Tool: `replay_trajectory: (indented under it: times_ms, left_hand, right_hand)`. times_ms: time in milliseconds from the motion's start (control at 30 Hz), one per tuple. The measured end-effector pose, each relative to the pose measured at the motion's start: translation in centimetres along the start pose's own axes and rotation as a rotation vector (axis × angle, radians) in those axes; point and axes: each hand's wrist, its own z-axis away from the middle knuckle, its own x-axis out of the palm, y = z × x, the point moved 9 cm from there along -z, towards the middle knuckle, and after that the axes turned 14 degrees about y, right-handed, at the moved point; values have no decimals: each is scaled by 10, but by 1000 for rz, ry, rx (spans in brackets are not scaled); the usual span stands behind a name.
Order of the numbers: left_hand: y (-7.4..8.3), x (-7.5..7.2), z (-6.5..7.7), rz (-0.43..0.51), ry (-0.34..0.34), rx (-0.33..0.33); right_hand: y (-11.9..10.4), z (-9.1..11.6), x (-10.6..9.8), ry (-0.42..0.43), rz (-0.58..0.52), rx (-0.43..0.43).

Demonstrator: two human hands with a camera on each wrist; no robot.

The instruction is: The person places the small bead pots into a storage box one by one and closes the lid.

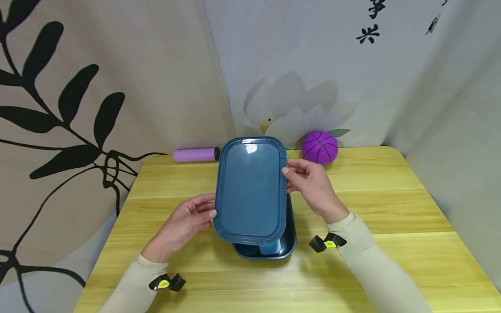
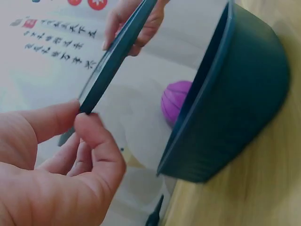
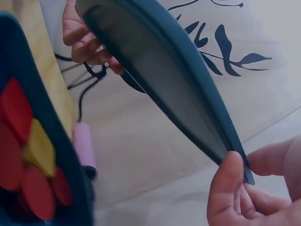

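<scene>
A dark blue rectangular lid (image 1: 251,191) is held up over a matching box (image 2: 244,89), with a gap between the two. My left hand (image 1: 185,224) pinches the lid's left edge between thumb and fingers. On the opposite edge, higher up, my right hand (image 1: 311,187) pinches the lid the same way. Inside the box, the right wrist view shows red pieces (image 3: 16,110) and a yellow piece (image 3: 40,148), slightly blurred. Light blue pieces (image 1: 270,248) peek out below the lid in the head view; the lid hides most of the box's inside.
At the table's back edge lie a purple cylinder (image 1: 195,154) with a black end and a small purple basketball (image 1: 319,148). A bit of something green shows beside the lid. A printed curtain (image 1: 156,65) hangs behind the wooden table (image 1: 391,261).
</scene>
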Motion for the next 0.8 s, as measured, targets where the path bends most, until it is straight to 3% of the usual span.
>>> replay_trajectory:
  times_ms: [167,367,633,800]
  left_hand:
    - [5,10,-15,25,49,-16]
    - [8,14,-25,-3,85,-17]
    - [20,15,-33,52,96,39]
    - [22,12,-39,128,128,15]
  right_hand:
    - [-33,1,-15,42,102,-153]
    - [-56,10,-22,45,154,-262]
    - [-72,26,-22,37,44,-445]
    - [-66,32,-20,-7,-72,-461]
